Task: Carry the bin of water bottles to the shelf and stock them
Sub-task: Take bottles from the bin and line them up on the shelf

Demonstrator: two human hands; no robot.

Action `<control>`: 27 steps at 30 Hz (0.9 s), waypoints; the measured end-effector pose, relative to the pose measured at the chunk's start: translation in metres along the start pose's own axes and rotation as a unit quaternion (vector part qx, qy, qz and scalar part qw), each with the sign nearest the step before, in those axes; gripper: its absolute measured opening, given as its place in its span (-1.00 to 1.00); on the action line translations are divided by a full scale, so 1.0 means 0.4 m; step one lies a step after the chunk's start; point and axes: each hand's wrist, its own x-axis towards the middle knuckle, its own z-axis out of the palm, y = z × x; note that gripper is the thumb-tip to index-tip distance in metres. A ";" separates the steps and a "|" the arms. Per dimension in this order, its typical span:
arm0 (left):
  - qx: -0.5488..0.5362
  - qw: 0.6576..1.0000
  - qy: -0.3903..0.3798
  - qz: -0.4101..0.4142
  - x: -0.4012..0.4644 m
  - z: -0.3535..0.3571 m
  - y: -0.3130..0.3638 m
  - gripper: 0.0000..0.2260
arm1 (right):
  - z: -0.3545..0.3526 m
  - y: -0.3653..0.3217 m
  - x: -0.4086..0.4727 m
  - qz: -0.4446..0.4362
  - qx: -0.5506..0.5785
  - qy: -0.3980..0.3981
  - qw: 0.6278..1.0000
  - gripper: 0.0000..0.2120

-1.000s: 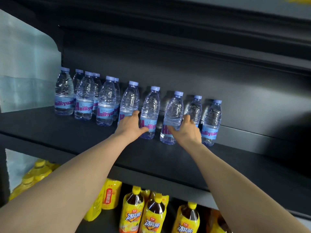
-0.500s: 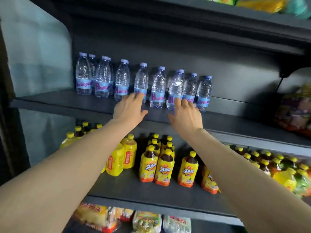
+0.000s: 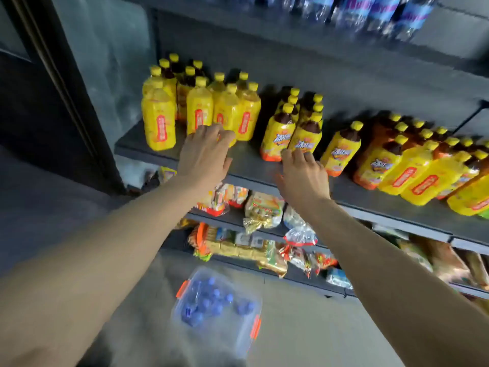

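A clear plastic bin [image 3: 246,337] with orange latches sits on the grey floor below the shelf, with several blue-capped water bottles [image 3: 209,303] standing in its left part. The stocked water bottles [image 3: 370,11] show only as blurred lower halves on the top dark shelf at the upper edge. My left hand [image 3: 205,154] hangs open and empty in front of the yellow drink shelf. My right hand [image 3: 304,176] is also open and empty, fingers spread, level with that shelf's front edge. Neither hand touches a water bottle.
Yellow tea and juice bottles [image 3: 201,112] fill the middle shelf [image 3: 246,160]. Snack packets [image 3: 262,207] lie on the two lower shelves. A dark door frame [image 3: 66,88] stands at the left. Grey floor [image 3: 304,327] surrounds the bin.
Both hands have left the water bottles on the top shelf and dropped down, empty. The view has tilted downward, bringing the bin on the floor into sight.
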 end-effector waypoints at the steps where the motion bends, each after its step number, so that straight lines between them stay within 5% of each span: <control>1: -0.004 1.000 -0.020 -0.007 -0.039 0.042 -0.003 -0.58 | 0.046 -0.013 -0.038 0.003 0.011 -0.029 1.000 -0.63; 14: -0.036 0.964 -0.243 -0.101 -0.643 0.712 0.003 -0.61 | 0.649 -0.137 -0.561 -0.010 0.103 -0.349 0.931 -0.46; 27: -0.025 0.895 -0.415 -0.162 -1.195 1.260 -0.044 -0.54 | 1.245 -0.300 -0.940 -0.028 0.131 -0.495 0.858 -0.41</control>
